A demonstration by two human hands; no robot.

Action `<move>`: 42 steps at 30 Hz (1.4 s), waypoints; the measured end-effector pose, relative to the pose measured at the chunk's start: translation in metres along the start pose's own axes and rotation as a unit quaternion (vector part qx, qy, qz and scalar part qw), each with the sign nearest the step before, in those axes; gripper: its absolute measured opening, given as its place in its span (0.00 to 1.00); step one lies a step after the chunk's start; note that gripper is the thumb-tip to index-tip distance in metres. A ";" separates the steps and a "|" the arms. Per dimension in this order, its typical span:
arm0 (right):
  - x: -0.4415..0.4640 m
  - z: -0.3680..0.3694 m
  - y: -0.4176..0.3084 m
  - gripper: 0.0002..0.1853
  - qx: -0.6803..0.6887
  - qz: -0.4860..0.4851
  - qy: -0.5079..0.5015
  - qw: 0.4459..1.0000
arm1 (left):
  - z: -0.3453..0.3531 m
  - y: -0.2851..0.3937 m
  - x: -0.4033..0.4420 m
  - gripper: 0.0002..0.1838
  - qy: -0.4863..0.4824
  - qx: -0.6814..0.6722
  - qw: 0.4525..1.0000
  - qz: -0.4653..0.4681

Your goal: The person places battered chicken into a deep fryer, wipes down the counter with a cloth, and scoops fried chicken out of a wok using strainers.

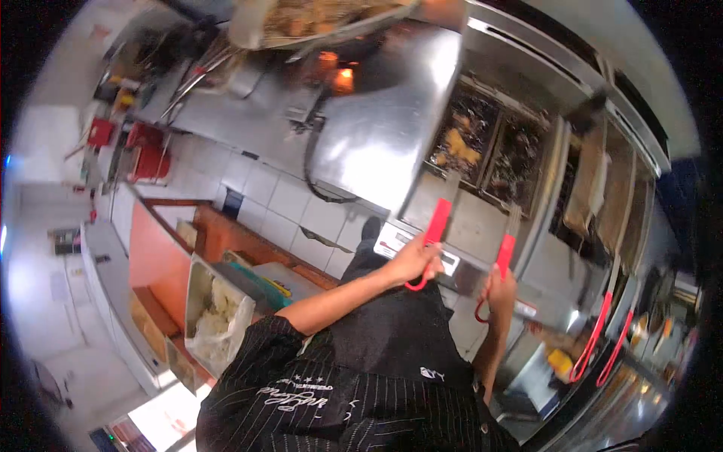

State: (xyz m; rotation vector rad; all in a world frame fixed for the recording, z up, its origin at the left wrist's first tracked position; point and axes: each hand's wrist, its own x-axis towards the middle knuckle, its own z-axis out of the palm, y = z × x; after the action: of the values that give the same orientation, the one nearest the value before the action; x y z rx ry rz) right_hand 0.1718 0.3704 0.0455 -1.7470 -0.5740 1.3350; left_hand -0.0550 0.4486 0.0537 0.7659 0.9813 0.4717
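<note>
Past black shirt (256, 392), left hand (416, 262) and right hand (500, 289) have fingers closed around red handles (438, 220) at fryer (463, 215) front edge.

Note the white-tiled floor (290, 200) ahead of you. To your left, locate the orange unit (226, 239) and, beyond it, the pale wall (49, 143). Ahead, the steel surface (361, 132) reflects bright light.

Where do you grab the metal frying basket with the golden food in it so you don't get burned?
Probably best by its long red handle, from the person's side, where the left hand holds it: it sticks out toward them, away from the dark, bubbly oil.
</note>
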 end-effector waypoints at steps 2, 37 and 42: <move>0.002 0.004 -0.006 0.12 0.002 0.011 -0.003 1.000 | -0.007 -0.008 0.000 0.18 -0.003 0.012 1.000 0.001; 0.041 0.451 -0.368 0.14 -0.734 -0.284 0.193 0.586 | -0.419 0.355 -0.282 0.10 0.184 0.281 0.578 0.744; 0.025 0.429 -0.405 0.08 -0.776 -0.278 0.193 0.532 | -0.482 0.325 -0.185 0.06 0.021 0.201 0.863 0.463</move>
State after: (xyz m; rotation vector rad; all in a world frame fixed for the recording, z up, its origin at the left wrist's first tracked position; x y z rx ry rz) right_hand -0.1693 0.7560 0.3350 -2.5188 -2.2148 -0.4979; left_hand -0.5720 0.7104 0.2434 1.6260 0.6985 1.1363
